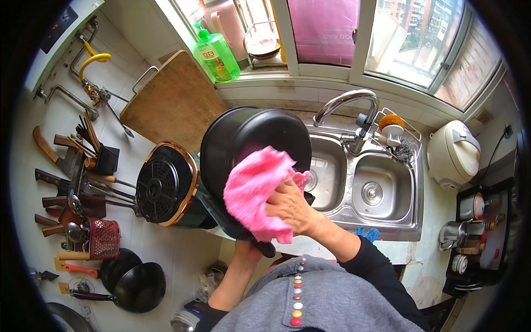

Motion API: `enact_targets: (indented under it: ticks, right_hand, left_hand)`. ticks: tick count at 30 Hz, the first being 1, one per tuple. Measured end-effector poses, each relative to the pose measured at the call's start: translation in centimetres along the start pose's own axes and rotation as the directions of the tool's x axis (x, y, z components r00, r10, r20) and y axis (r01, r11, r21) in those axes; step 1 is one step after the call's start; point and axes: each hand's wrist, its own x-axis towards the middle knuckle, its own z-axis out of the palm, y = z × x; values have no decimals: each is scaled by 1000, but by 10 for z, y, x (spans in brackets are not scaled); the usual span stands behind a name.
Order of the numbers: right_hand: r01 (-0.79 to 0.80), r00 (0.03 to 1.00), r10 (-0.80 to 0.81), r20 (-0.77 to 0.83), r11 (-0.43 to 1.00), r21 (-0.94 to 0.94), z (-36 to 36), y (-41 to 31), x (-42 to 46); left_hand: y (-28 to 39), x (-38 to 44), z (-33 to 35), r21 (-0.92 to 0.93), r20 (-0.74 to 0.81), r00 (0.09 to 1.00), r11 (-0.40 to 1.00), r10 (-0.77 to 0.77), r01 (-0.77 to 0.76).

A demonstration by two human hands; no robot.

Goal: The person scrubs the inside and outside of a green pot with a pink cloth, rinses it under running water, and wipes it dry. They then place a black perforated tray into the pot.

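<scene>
A black air fryer basket (269, 128) is held up in front of me, tilted, over the counter and the left edge of the sink. My left hand (248, 251) is below it at the basket's handle (264, 248); its fingers are mostly hidden behind the handle. Against the basket's dark surface my right hand (292, 207) presses a bunched pink cloth (259, 195), gripping it. Just left of the basket stands the dark green air fryer body (166, 182) with a copper-coloured rim and a round vent.
The double stainless sink (348, 207) with its faucet (352, 97) lies to the right, a rice cooker (454, 155) beyond it. A wooden cutting board (178, 99) leans behind the fryer. Knives, a utensil basket (104, 239) and pans (140, 287) hang at left. Green detergent (215, 54) stands on the windowsill.
</scene>
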Motion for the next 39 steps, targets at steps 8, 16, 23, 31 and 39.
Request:
enact_targets:
  ticks: [8, 16, 23, 31, 39]
  right_hand:
    - [-112, 968, 17, 251, 921, 373, -36, 14, -23]
    - [-361, 932, 362, 34, 908, 213, -58, 50, -53]
    - [-376, 485, 848, -212, 422, 825, -54, 52, -28]
    - [-327, 873, 322, -366, 944, 51, -33, 40, 54]
    - [15, 983, -74, 170, 946, 324, -14, -3, 32]
  left_hand:
    - [8, -6, -14, -363, -350, 900, 923, -259, 124]
    - [10, -17, -35, -528, -173, 918, 821, -356, 219]
    - [11, -21, -40, -615, -112, 894, 737, -433, 280]
    - [5, -22, -23, -549, -146, 892, 785, -428, 287]
    - [15, -12, -15, -302, -392, 889, 946, -238, 120]
